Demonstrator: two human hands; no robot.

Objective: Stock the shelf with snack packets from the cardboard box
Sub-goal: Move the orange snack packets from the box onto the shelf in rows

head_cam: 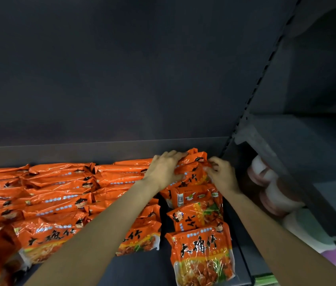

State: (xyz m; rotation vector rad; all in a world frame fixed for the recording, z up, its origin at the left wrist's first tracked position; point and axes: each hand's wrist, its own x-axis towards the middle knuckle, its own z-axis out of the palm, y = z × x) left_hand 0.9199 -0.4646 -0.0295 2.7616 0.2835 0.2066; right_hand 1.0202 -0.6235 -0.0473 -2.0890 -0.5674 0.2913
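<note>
A dark grey metal shelf (202, 265) fills the lower part of the view, with a plain dark back panel (121, 69) rising behind it and a slotted upright post (253, 96) slanting along the right side. Beyond that post, a neighbouring bay holds white and pink round tubs (274, 193) lying on their sides under another dark shelf board (299, 145). Orange snack packets (55, 195) cover most of the shelf in overlapping rows running from the front edge to the back, and 1 more row at the right end (202, 250) lies just left of the post, its front packet printed with black characters and a food picture.

Both bare forearms reach in from the bottom edge toward the far right corner. The left hand (165, 169) lies over the top of the rearmost packet (194, 162) in that right row, fingers spread and bent down over its upper edge, a loose grip from above. The right hand (221, 175) sits at the packet's right edge beside the post, its fingers curled inward and pinching the wrapper there. The packet stands tilted against the ones in front of it, close to the back panel.
</note>
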